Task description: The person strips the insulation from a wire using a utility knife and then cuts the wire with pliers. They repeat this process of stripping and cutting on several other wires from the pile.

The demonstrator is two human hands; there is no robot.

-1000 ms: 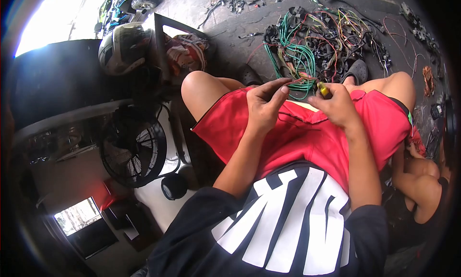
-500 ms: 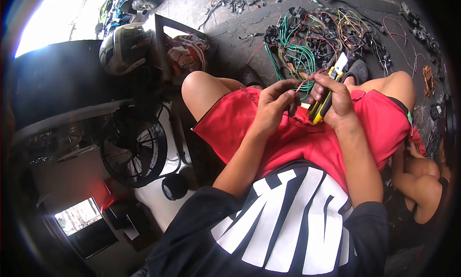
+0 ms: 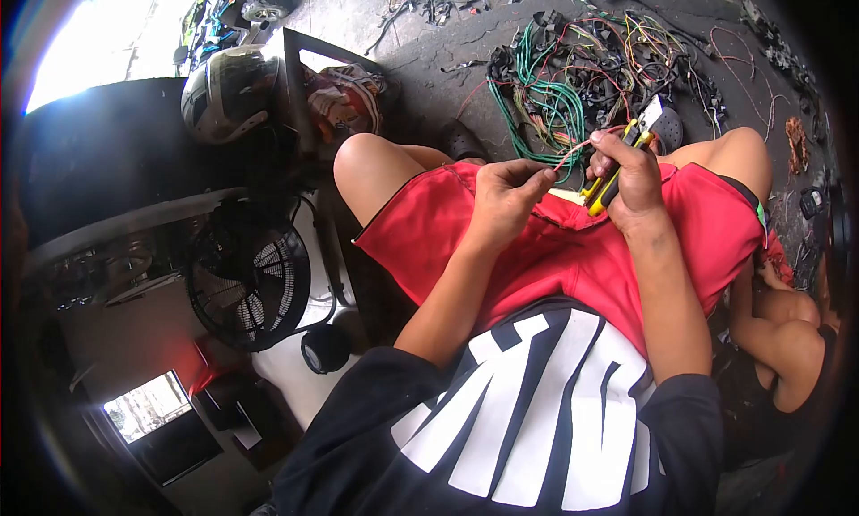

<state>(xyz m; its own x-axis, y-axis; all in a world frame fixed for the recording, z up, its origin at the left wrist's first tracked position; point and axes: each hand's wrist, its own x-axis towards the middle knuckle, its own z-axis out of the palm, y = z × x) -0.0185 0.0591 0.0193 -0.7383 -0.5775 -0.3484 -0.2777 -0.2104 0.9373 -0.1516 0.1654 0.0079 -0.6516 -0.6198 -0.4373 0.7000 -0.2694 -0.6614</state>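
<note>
I sit with red shorts over my knees. My left hand (image 3: 504,200) pinches the end of a thin red wire (image 3: 573,150) that runs up to the right. My right hand (image 3: 629,178) is closed around a yellow and black utility knife (image 3: 617,162), whose white blade end points up and right, close to the wire. Both hands hover above my lap, a few centimetres apart. Beyond my knees a tangled heap of green, red and black wiring (image 3: 591,77) lies on the dark ground.
A black floor fan (image 3: 252,283) stands at my left, with a helmet (image 3: 225,91) on a dark surface above it. A black sandal (image 3: 667,131) lies by the wires. Another person (image 3: 787,337) crouches at the right edge. Loose parts are scattered at the far right.
My right hand turned the knife from hidden in the fist to blade end up, then lifted it up and right. My left hand shifted its pinch on the red wire, staying near the right hand.
</note>
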